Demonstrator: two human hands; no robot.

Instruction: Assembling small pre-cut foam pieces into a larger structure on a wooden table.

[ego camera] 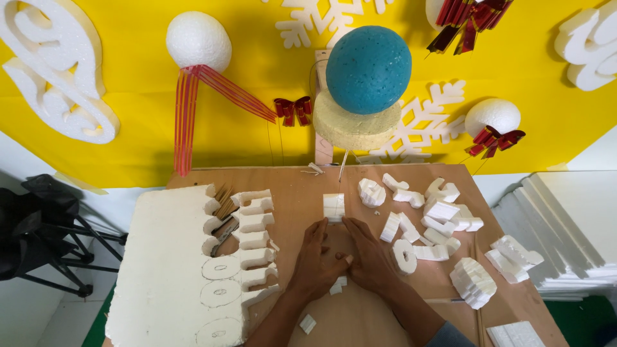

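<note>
Fingers (319, 226) touching foam block (333, 207), its near edge perhaps hidden.

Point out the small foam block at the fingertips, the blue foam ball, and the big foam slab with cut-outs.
small foam block (333, 207), head view, centre of its top face.
blue foam ball (368, 69), head view, middle of its front.
big foam slab (168, 270), head view, uncut left part.

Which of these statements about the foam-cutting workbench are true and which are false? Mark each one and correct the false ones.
1. Both hands, left hand and right hand, rest on the wooden board. True.
2. The large ball above the board is red. False: it is blue-green.
3. A small white foam block lies just beyond the fingertips. True.
4. The big foam slab lies to the right of the hands. False: it lies to their left.
5. Cut foam pieces are heaped to the right of the hands. True.
</note>
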